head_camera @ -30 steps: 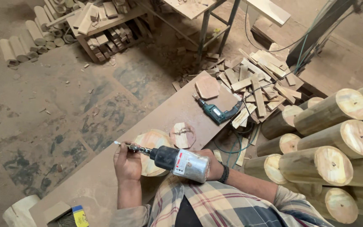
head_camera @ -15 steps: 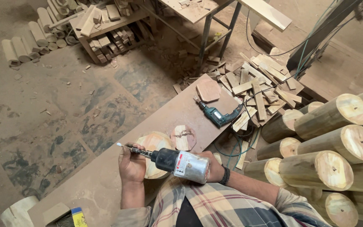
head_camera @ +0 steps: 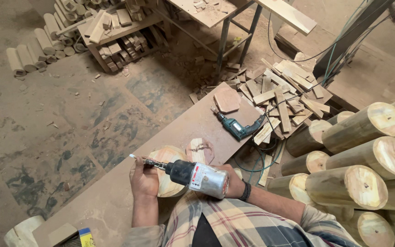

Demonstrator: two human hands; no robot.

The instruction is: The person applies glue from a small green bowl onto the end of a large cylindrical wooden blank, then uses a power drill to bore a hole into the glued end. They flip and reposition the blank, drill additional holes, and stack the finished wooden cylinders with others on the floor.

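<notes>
My right hand (head_camera: pixel 231 182) grips a silver and black power drill (head_camera: pixel 197 176) held level over my lap, its bit pointing left. My left hand (head_camera: pixel 143 179) is closed around the drill's chuck and bit end (head_camera: pixel 148 162). Under the drill lies a round pale wooden block (head_camera: pixel 170 157) on the brown board (head_camera: pixel 115 196) that serves as a bench. A smaller cut wooden piece (head_camera: pixel 198 149) lies just behind it.
A green corded drill (head_camera: pixel 234 127) and a flat brown polygon piece (head_camera: pixel 227 99) lie farther along the board. Scrap planks (head_camera: pixel 284 93) pile behind it. Stacked round logs (head_camera: pixel 366 155) stand at my right. A rack of wood pieces (head_camera: pixel 115 36) sits across the dusty floor.
The view has shifted slightly. The drill and both hands have stayed in nearly the same place over the round block.
</notes>
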